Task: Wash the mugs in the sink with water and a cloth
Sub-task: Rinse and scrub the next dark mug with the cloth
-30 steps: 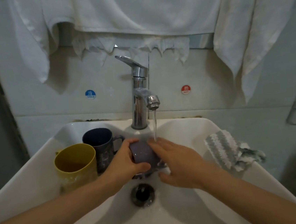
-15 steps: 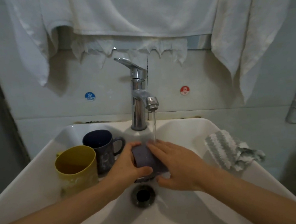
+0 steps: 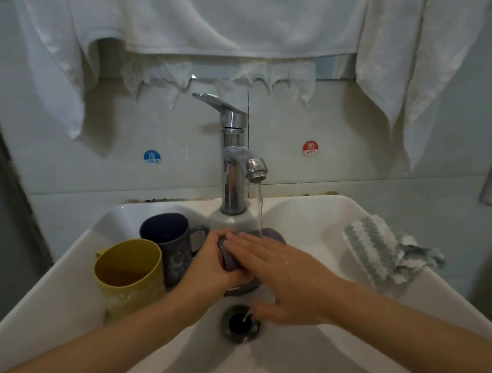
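Under tap (image 3: 235, 160): left hand (image 3: 208, 270) grips purple mug (image 3: 230, 262), right hand (image 3: 289, 282) flat atop.

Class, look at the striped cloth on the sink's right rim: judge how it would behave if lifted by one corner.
The striped cloth lies crumpled, following the slope of the sink, so it would probably hang limp. Its knitted look suggests little weight, though more if soaked. Bunched flat, it seems unlikely to roll.
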`<action>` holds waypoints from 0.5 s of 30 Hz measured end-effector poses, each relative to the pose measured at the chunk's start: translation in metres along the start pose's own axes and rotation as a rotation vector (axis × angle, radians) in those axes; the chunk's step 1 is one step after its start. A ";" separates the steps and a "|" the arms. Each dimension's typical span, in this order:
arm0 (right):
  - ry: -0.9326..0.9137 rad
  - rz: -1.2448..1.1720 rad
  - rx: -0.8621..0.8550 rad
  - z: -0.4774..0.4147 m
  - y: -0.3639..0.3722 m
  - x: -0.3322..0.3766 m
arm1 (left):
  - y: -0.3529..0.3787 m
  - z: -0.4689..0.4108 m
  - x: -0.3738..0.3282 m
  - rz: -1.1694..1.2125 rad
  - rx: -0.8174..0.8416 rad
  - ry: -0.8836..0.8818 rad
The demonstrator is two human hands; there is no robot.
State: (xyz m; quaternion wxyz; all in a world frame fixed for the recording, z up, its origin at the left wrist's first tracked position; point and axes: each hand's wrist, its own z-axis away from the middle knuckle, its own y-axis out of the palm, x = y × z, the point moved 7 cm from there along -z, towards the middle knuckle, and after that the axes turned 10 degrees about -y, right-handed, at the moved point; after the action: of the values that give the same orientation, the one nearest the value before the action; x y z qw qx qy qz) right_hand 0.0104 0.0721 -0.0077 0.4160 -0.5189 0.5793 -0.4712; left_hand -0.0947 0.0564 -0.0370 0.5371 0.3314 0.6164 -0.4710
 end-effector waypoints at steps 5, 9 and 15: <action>0.218 0.041 -0.064 0.013 -0.011 -0.037 | -0.003 -0.002 -0.002 -0.030 -0.032 -0.006; 0.072 0.045 -0.029 0.003 -0.004 -0.004 | -0.009 -0.003 -0.006 0.004 -0.035 0.009; 0.270 0.100 -0.071 0.015 -0.011 -0.049 | -0.004 -0.002 -0.007 -0.026 -0.027 -0.014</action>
State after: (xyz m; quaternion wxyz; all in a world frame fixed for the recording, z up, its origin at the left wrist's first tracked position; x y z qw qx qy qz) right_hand 0.0332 0.1186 -0.0004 0.3386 -0.4357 0.6716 -0.4944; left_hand -0.0978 0.0572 -0.0296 0.5395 0.3128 0.6231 -0.4721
